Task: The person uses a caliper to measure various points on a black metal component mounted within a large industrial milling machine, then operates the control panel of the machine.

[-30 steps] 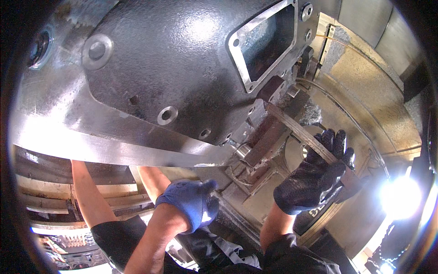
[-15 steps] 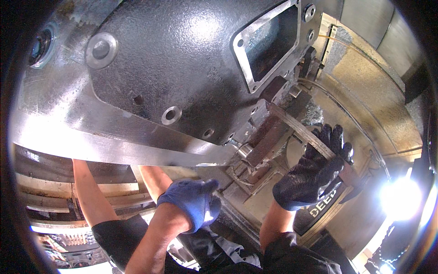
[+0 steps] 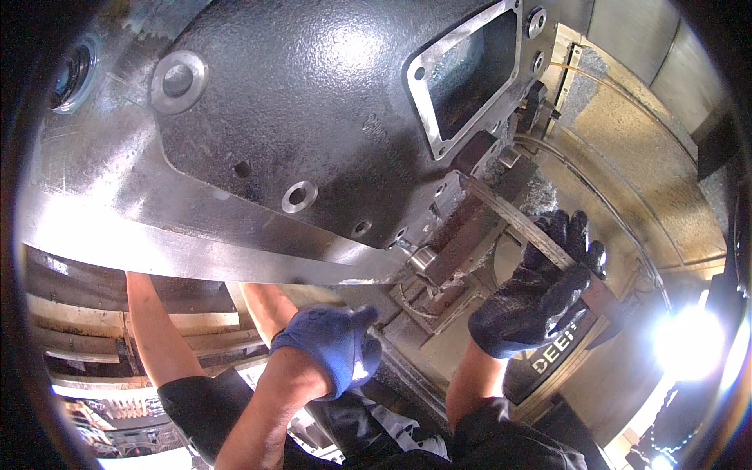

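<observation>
My right hand point(image 3: 540, 290), in a dark-palmed glove with a blue cuff, is wrapped round a hammer point(image 3: 540, 239) by its worn wooden handle, close to the head. The brownish head with a curved claw lies beyond my fingers, towards the lower right. The handle's far end reaches up left to the lower edge of a big dark metal casting point(image 3: 313, 117); whether it touches is unclear. My left hand point(image 3: 325, 348), in a blue glove, is curled closed below the casting's bright machined rim. Its back faces the view, hiding whatever its fingers may hold.
Bare arms of another person point(image 3: 160, 329) reach beneath the casting at left. Under its right end sit a rusty brown block point(image 3: 454, 243) and a shiny cylindrical pin point(image 3: 423, 258). A thin hose point(image 3: 619, 219) curves along the right. A bright lamp point(image 3: 688, 341) glares at lower right.
The casting appears slightly further right in the picture. The fingers of my right hand have shifted a little on the hammer. My left hand stays closed in nearly the same place.
</observation>
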{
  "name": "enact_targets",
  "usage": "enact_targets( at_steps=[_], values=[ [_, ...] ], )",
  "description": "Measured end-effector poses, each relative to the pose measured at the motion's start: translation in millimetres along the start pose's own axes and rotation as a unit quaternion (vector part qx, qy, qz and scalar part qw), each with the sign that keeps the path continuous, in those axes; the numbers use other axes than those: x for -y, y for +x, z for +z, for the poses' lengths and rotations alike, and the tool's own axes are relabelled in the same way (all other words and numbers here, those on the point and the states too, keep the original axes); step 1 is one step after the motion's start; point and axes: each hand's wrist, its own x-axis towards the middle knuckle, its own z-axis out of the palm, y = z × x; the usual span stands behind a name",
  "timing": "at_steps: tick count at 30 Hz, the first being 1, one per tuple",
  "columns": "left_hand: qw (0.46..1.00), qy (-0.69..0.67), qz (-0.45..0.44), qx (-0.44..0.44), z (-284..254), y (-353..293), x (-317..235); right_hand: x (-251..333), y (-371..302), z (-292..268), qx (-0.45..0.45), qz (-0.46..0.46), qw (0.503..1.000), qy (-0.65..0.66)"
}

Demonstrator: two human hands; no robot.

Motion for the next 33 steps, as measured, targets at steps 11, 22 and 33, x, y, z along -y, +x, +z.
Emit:
enact_targets(
  at_steps=[11, 22, 33],
  values=[
    [1.0, 0.002, -0.004, -0.008, -5.6, 0.9, -7.0, -5.2, 0.0, 3.5, 0.004, -0.024, 1.0, 0.019],
    [1.0, 0.014, 0.011, -0.015, 0.5, 1.1, -1.4, -13.8, 2.8, -3.5, 0.004, -0.001, 0.997, 0.078],
    [0.999, 0.023, -0.015, 0.018, -3.7, 4.4, -6.1, -6.8, 4.7, 7.2, -0.035, 0.029, 0.999, 0.024]
  ],
)
